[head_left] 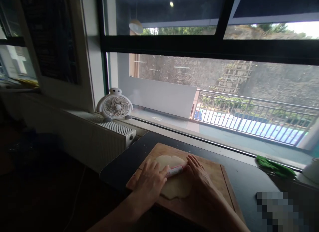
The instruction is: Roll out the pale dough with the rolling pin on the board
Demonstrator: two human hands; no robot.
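A sheet of pale flattened dough [178,188] lies on a wooden board [216,172], its outline roughly round with an uneven edge. Across it rests a short pale roller with red markings [175,171], slanting up to the right. My left hand [152,178] lies over the roller's left end, fingers spread and stretched forward, the thumb along the roller. At the other end, my right hand [199,172] lies flat with fingers extended against the roller. Both roller ends are hidden under the hands. Neither hand is wrapped round it.
The board sits on a dark table [122,164] by a window. A white fan [117,106] stands on the sill to the left, above a radiator [109,145]. A green cloth [275,167] lies at the right. A blurred-out patch [279,208] covers something at lower right.
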